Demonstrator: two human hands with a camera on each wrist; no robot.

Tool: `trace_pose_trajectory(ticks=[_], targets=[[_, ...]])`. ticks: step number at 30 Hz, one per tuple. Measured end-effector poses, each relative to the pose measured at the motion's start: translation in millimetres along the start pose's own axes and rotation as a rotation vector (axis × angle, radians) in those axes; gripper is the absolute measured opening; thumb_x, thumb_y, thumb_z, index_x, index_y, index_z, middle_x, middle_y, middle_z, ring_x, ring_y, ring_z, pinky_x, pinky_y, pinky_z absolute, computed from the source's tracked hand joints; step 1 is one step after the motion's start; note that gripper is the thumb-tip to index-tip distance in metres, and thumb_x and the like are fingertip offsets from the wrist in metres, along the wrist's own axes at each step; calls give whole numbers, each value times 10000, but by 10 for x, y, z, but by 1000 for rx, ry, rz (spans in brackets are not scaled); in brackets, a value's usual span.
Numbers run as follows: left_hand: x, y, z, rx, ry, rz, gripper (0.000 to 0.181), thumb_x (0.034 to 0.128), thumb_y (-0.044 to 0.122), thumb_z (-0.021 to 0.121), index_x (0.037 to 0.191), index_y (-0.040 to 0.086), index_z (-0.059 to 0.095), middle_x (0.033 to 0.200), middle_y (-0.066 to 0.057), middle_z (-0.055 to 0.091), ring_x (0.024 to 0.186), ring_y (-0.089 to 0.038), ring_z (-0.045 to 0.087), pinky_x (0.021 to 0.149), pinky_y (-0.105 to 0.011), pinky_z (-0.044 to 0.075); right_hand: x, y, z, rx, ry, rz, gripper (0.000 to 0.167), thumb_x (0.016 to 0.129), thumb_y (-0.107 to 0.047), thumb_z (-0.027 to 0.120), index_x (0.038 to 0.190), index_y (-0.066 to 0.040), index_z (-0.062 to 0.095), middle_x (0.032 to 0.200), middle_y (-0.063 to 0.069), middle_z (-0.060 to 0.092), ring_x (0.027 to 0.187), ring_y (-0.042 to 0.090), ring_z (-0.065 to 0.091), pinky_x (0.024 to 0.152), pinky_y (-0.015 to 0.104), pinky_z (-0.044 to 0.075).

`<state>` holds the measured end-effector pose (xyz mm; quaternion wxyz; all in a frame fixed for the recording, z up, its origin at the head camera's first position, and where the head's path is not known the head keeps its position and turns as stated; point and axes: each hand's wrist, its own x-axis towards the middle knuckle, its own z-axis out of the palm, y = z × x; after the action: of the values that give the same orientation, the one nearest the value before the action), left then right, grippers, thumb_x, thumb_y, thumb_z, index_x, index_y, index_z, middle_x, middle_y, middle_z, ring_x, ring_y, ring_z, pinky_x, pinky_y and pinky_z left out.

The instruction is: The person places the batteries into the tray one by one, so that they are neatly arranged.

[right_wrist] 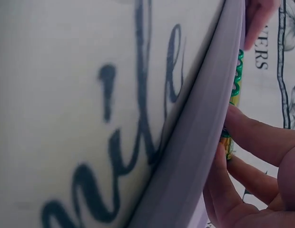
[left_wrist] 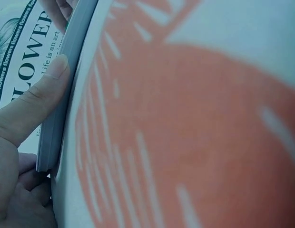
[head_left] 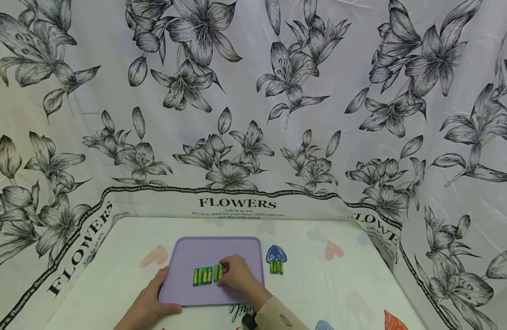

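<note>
On a purple tray [head_left: 212,298], several green-and-yellow batteries [head_left: 200,276] stand side by side in a row, with a small gap before two more. My right hand [head_left: 238,275] pinches the rightmost one [head_left: 220,270] between thumb and fingers; the right wrist view shows the fingertips at a battery [right_wrist: 227,147] just past the tray's rim [right_wrist: 204,114]. My left hand [head_left: 148,300] holds the front left corner of the tray, its thumb along the front edge. In the left wrist view the thumb of that hand [left_wrist: 24,118] presses the tray's side [left_wrist: 59,114], other fingers curled below.
Several more batteries [head_left: 276,267] lie in a row on the tablecloth [head_left: 319,284], right of the tray by a blue printed shape. A small black object [head_left: 248,321] is near the right sleeve. Flower-printed fabric [head_left: 253,101] surrounds the table's back and sides.
</note>
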<state>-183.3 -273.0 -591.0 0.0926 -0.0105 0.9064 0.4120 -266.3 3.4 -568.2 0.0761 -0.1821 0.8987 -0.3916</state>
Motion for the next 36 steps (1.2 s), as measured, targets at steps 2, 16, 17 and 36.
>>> trace_pose_trajectory(ticks=[2,16,17,36], targets=[[-1,-2,2,1,6,10,1393,583,488,937,1616,48,112,1637,-324,117,1482,-552,145,1173,-685,168,7,-32,14,-21,-3,6,611,656,-72,941,1215,6,705,793,-42,614,684,22,480,652,215,458],[-11,18,-12,20,-3,-25,1388,590,527,922,1608,25,122,1614,-359,126,1451,-578,189,1145,-702,231,3,-68,34,34,29,50,721,604,-98,968,1260,-40,676,848,-25,623,718,44,510,688,229,477],[-11,23,-12,20,-4,-29,1387,590,530,921,1607,25,124,1613,-360,128,1448,-579,194,1142,-705,238,-7,-71,11,60,36,54,734,607,-86,964,1277,-45,667,886,-12,640,736,49,531,700,237,497],[11,14,-22,-5,-10,-13,1410,570,511,935,1611,35,113,1619,-355,123,1460,-568,180,1156,-694,221,-567,829,-1097,12,231,216,658,709,-30,875,1322,-54,637,1238,159,633,1042,305,627,818,438,559]])
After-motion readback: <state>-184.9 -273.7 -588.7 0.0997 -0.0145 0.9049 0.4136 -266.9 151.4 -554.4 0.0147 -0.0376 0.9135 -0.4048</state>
